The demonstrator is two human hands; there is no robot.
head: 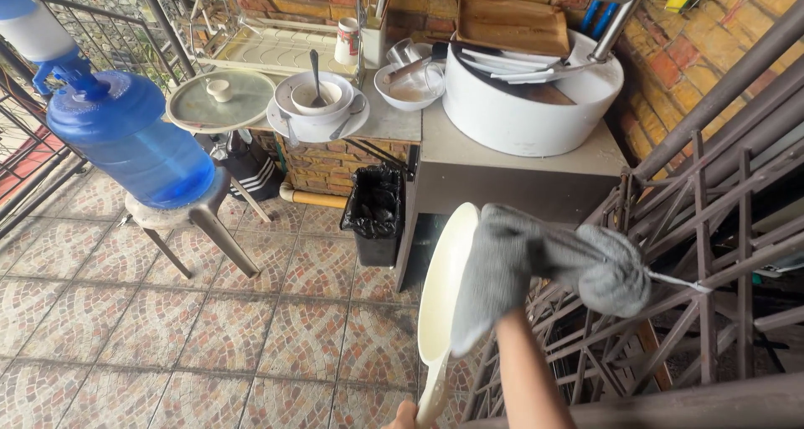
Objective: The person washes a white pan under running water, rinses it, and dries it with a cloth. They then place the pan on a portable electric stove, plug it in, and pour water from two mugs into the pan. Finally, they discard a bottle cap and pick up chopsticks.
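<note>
Cream frying pan point(442, 286), lower centre of the frame, I hold on edge: my left hand point(405, 415) grips its handle, my right hand point(502, 266), wrapped in a grey cloth point(578, 261), presses the rim, presumably for wiping. Behind, the worktop point(502, 148) carries a white basin point(528, 102).

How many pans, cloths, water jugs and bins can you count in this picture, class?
Cream pan: 1
Grey cloth: 1
Blue water jug: 1
Black bin: 1
Total: 4
</note>
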